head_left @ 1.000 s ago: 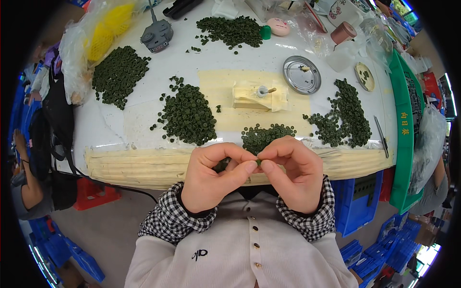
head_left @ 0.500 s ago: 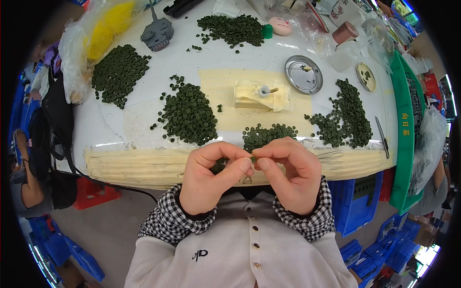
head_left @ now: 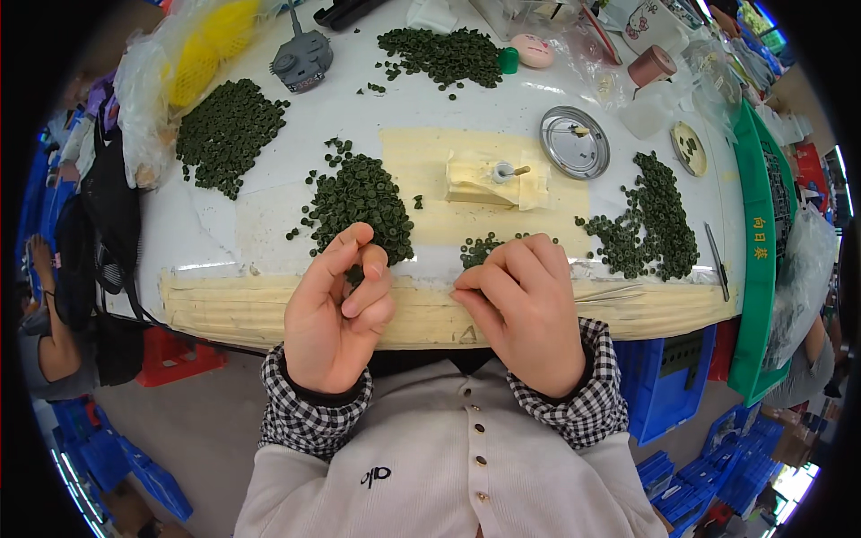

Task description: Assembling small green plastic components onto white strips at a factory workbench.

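Note:
My left hand [head_left: 336, 309] is raised palm up over the table's near edge, its fingers loosely curled. Small dark green wheel-like pieces [head_left: 353, 276] show in the crook of those fingers, partly hidden. To its right, my right hand [head_left: 529, 305] pinches thumb and forefinger together; whatever is between the tips is too small to make out. Just beyond the left hand lies a heap of dark green ring-shaped pieces [head_left: 363, 202]. A smaller group [head_left: 480, 249] of them is partly covered by my right hand.
More green heaps [head_left: 231, 134] [head_left: 439, 56] [head_left: 659, 220] lie around the table. A taped block with a small stick [head_left: 489, 179] stands mid-table, near a round metal lid [head_left: 574, 143]. A grey model turret [head_left: 301, 61] is at back left; a green crate [head_left: 753, 242] borders the right.
My hands have come apart from their meeting point. The left moved left and turned palm up; the right shifted slightly left and stays pinched. The whole view has shifted slightly.

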Available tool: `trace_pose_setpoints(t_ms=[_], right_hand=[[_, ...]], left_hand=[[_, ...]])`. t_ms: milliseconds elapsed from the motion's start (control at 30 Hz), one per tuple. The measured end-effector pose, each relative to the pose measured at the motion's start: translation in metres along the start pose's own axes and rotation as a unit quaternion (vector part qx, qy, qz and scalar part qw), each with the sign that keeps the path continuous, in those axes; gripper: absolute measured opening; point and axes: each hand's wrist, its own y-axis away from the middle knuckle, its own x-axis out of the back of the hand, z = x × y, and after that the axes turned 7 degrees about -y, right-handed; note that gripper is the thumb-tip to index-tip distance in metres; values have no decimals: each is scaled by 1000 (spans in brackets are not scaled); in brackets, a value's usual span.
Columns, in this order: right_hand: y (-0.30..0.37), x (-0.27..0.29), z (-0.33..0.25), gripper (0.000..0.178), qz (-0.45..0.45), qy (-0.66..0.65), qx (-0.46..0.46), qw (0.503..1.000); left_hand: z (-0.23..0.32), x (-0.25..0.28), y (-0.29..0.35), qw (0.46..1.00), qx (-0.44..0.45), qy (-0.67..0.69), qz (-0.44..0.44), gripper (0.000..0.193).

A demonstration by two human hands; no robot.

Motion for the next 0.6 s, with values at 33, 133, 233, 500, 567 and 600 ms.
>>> trace_pose_setpoints(t_ms=[33, 133, 233, 500, 567, 600], right_hand=[[-1, -2, 0, 15, -12, 15, 10, 1000], [-3, -6, -1, 14, -20, 79, 30, 996], [-4, -5, -3, 14, -49, 102, 20, 993], [-1, -9, -3, 16, -31, 77, 16, 996], [-1, -7, 0, 16, 9, 2, 16, 1000], [-1, -3, 1, 17, 28, -40, 6, 999]], left_hand=[[1, -1, 1, 1000, -4, 11, -5, 19], [0, -6, 2, 997, -57, 12, 51, 25], [1, -12, 4, 996, -70, -7, 61, 26], [-6, -4, 3, 998, 12, -34, -54, 26], [-10, -3, 3, 995, 25, -60, -80, 30], [-13, -6, 2, 994, 27, -76, -71, 31]])
